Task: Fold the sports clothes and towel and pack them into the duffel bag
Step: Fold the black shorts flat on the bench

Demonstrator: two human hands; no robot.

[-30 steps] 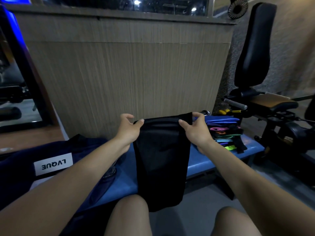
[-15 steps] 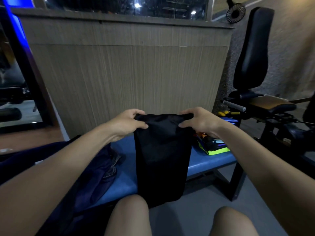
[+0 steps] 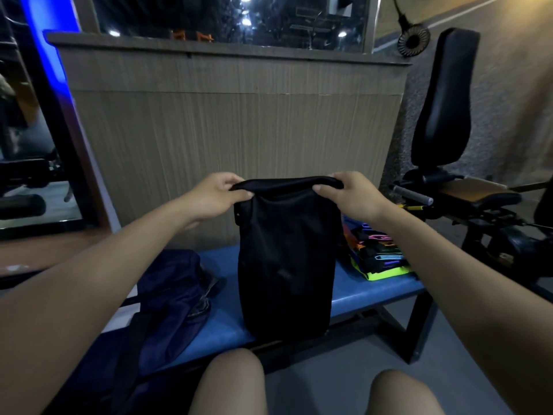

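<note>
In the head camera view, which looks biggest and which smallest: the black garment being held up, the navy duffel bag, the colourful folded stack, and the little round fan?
1. Black garment and navy duffel bag: alike in the picture; the bag is partly hidden by the arm, so no ranking.
2. Colourful folded stack.
3. Round fan, though it hangs farthest away.

Bare forearms, bare knees, sleeveless
</note>
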